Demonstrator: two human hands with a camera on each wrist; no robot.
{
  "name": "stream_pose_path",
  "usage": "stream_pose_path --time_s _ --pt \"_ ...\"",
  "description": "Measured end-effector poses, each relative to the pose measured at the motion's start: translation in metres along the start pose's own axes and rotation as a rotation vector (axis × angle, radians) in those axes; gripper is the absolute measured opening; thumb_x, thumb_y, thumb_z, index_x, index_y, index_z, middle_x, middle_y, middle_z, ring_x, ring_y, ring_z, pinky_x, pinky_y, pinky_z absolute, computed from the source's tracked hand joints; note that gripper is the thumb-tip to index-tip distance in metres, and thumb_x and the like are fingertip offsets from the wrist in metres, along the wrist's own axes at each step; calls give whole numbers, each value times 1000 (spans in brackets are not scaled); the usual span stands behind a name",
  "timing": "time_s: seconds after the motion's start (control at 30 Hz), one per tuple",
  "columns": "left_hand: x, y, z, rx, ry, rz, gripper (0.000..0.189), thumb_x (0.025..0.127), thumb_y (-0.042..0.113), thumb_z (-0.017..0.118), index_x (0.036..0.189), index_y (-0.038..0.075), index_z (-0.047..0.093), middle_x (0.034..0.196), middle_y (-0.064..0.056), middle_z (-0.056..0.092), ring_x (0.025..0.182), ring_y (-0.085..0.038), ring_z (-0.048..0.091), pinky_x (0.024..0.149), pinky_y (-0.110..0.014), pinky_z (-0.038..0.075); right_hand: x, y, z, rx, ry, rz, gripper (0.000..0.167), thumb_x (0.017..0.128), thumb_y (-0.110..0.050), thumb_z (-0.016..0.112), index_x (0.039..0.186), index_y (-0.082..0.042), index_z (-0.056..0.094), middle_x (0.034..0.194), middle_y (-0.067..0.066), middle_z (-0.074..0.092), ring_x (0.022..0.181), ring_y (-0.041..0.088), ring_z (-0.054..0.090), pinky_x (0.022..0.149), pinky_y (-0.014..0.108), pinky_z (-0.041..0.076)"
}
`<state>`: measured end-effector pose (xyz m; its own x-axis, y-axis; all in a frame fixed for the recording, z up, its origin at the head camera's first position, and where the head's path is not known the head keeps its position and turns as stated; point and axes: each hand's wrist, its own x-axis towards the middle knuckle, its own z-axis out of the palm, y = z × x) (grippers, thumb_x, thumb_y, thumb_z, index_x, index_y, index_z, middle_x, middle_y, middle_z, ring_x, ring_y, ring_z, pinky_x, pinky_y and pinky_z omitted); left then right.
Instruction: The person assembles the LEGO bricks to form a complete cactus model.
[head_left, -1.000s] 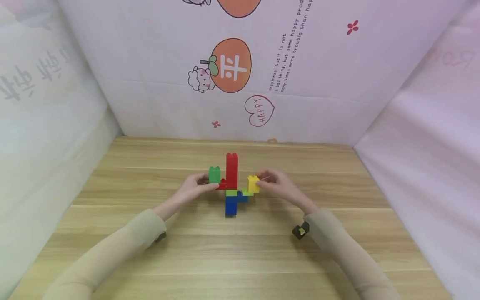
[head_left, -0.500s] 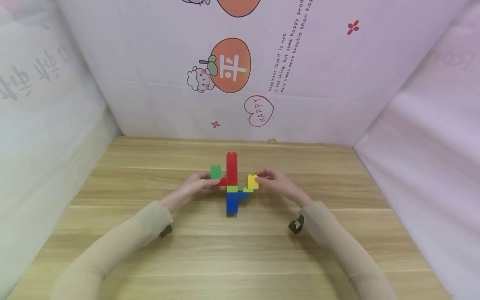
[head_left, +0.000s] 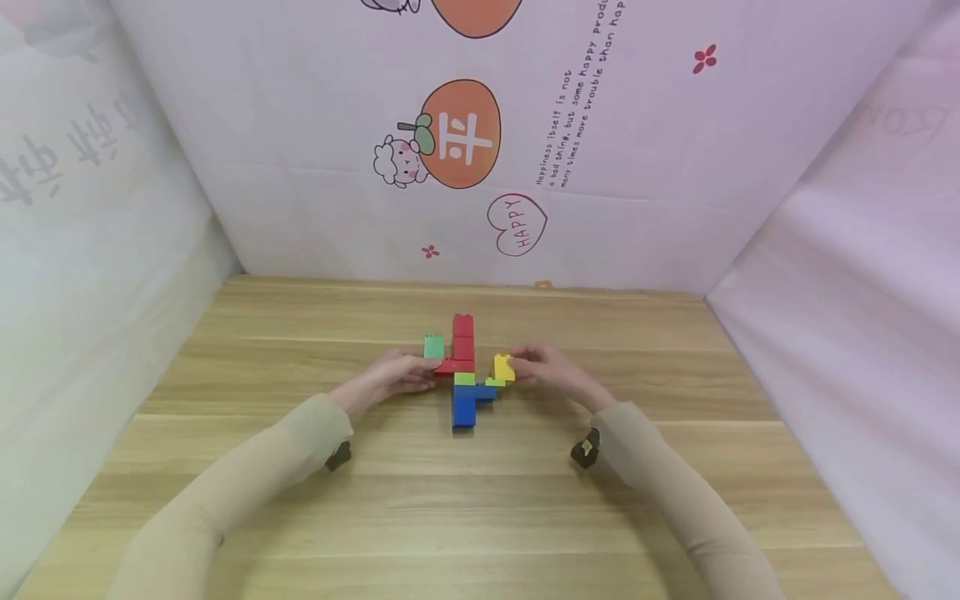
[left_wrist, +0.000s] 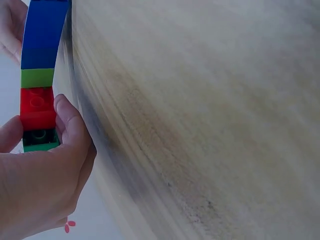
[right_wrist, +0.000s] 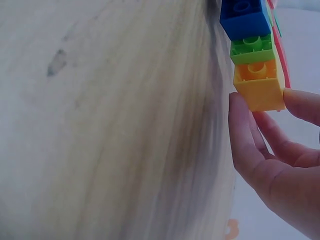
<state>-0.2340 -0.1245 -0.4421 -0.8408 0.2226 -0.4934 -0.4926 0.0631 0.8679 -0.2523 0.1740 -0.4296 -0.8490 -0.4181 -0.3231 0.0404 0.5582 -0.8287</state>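
A build of toy building bricks is held between both hands above the table, its front faces turned upward. Blue bricks form its near end, a lime brick sits in the middle, and stacked red bricks reach the far end. My left hand pinches the red side brick between thumb and fingers, beside the green brick. At the other side arm, my right hand pinches the yellow brick, which joins a small lime brick.
The wooden table runs under both forearms. White printed cloth stands along the back, with plain-looking cloth walls at the left and right. A dark wrist device shows below the right sleeve.
The build has tipped back, so its front faces turn more upward. My left hand has shifted slightly right and now covers less of the green brick. Both hands keep their hold.
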Motion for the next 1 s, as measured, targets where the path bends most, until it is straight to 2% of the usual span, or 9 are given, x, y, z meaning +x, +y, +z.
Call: stream_pose_path --time_s 0.2,0.3,0.67,0.8,1.0 --pt "4 0 0 -20 3 -40 39 90 13 70 122 -6 59 91 -7 73 83 -17 73 84 -27 61 4 5 1 28 -19 -9 44 100 -34 57 130 -2 55 129 17 61 111 24 65 99 38 57" --pt "5 0 1 -22 -3 -40 35 90 11 69 119 -5 59 87 -7 72 79 -16 72 81 -26 62 6 7 2 43 -22 -16 42 101 -32 57 128 -1 55 127 18 61 108 23 66 97 36 58" --pt "2 3 1 -17 -12 -55 31 92 10 68 118 -4 58 92 -9 69 77 -16 71 81 -26 62 6 5 6 33 5 4 36 101 -24 57 126 1 57 126 19 61 109 25 66 97 36 58" --pt "1 2 1 7 -12 -50 38 92 13 68 122 -6 56 98 -12 70 75 -15 71 80 -27 62 6 5 7 16 26 17 36 99 -25 59 126 -1 58 128 19 60 108 23 66 95 35 59" --pt "1 1 -1 120 -29 -6 53 94 18 67 134 -10 47 108 -18 70 72 -12 69 73 -23 62 3 4 8 6 22 -7 39 100 -25 58 129 2 56 131 22 59 111 28 66 97 38 58"
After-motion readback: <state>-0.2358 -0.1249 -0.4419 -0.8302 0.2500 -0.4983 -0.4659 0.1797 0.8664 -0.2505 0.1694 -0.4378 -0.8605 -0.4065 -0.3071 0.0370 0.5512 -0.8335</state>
